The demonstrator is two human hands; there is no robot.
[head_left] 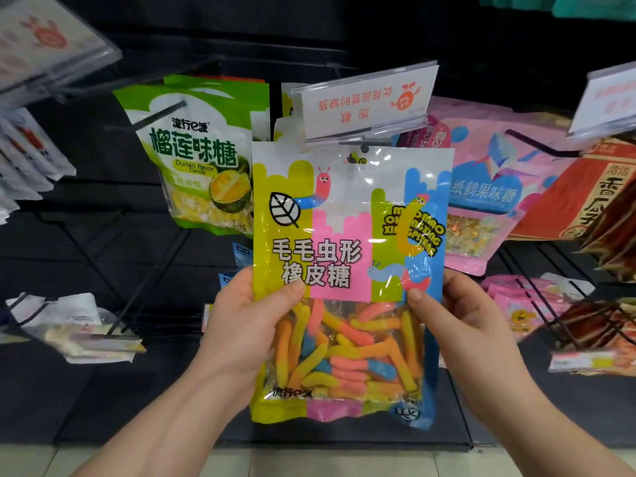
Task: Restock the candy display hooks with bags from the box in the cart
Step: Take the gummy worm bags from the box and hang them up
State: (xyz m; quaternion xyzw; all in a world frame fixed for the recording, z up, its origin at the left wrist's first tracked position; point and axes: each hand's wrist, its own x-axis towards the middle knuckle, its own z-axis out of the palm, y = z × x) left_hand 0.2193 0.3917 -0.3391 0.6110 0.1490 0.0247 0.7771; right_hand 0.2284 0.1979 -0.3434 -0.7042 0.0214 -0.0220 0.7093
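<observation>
Standing upright before the display, the gummy-worm bag (347, 256) runs six to twelve o'clock. The left hand (241, 325) and right hand (457, 325) pinch its sides at nine and three, fingers behind, equally near. The hook (364, 145) sits at twelve, by its top edge.

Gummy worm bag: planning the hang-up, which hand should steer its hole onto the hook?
Right hand, narrowly: both grip the gummy worm bag low down, but its thumb sits nearer the hole below the hook.
</observation>
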